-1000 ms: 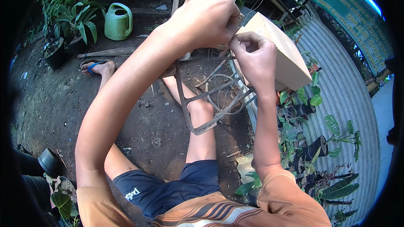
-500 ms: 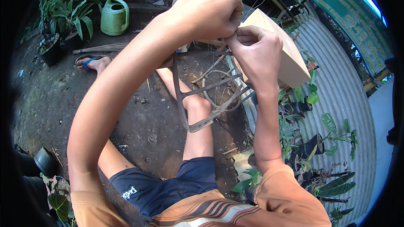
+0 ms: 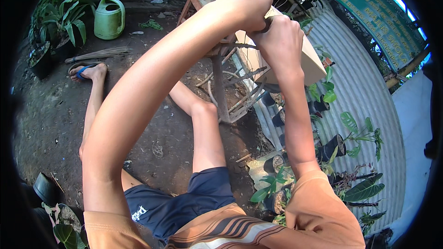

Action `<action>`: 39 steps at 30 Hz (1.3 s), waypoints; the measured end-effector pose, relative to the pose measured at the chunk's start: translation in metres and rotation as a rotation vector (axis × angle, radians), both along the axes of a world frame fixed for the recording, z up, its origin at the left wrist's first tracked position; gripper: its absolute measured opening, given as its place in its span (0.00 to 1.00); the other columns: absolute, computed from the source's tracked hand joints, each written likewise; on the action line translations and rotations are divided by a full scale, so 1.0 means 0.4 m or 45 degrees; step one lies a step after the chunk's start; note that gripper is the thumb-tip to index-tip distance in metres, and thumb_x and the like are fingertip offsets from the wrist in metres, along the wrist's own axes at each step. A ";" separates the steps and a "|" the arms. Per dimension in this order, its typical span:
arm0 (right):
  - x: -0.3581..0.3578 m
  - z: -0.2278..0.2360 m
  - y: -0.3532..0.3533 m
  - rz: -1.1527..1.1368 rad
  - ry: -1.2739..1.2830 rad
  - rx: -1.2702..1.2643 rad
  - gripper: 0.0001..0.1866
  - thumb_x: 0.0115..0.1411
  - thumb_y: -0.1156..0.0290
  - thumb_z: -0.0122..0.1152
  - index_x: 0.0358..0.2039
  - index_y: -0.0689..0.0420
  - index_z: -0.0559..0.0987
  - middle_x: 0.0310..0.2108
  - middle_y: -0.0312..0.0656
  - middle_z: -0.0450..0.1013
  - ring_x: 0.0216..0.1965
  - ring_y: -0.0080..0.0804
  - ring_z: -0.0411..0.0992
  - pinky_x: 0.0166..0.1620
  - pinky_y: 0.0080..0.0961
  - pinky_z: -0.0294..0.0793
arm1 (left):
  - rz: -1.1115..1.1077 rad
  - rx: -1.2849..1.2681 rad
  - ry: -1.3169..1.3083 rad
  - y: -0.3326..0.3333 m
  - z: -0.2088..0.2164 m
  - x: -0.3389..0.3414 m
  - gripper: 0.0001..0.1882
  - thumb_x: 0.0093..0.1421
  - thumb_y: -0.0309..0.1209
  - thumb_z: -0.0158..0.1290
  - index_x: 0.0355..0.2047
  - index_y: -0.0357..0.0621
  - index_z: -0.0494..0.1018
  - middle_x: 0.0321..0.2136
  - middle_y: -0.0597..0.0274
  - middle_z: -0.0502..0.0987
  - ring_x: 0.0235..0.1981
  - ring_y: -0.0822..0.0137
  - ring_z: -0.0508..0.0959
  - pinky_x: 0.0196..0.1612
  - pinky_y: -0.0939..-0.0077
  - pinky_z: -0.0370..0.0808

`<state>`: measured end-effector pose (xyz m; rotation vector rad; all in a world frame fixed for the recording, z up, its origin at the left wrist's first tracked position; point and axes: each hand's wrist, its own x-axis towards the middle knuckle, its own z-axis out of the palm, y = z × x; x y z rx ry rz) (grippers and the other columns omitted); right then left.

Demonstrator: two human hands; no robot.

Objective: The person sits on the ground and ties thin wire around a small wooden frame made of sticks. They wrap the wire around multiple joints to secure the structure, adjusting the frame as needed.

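Observation:
My left hand (image 3: 247, 5) is closed, its arm reaching across to the top of the view, with some fingertips showing by the pale box edge. Against it is my right hand (image 3: 280, 41), bent into a fist. A small dark piece shows between the two hands; its kind is hidden. A thin wire loop (image 3: 282, 1) rises just beyond them. Below hangs a worn dark frame with crossbars (image 3: 220, 87), tilted above the ground near my right knee. Behind my right hand is a cream, box-shaped thing (image 3: 310, 67).
At the far left stand a green watering can (image 3: 109, 18), a bundle of thin sticks (image 3: 99, 54) and potted plants (image 3: 40, 60). Corrugated sheeting (image 3: 369, 110) runs along the right, with more pots (image 3: 333, 146) beside it. A green banner (image 3: 374, 16) hangs at upper right.
My right hand has gone from a pinch with the fingers showing to a fist turned knuckles up. The dark frame's lower end has shifted up and right. The whole view has turned slightly.

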<state>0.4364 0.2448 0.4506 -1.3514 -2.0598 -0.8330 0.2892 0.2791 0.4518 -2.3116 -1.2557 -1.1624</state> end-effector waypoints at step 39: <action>0.090 0.033 0.100 1.023 1.034 -0.746 0.38 0.69 0.52 0.70 0.70 0.60 0.69 0.57 0.50 0.77 0.55 0.34 0.80 0.50 0.31 0.87 | -0.081 -0.045 0.125 -0.101 0.011 -0.162 0.11 0.60 0.41 0.67 0.33 0.47 0.87 0.32 0.60 0.85 0.52 0.58 0.78 0.64 0.52 0.59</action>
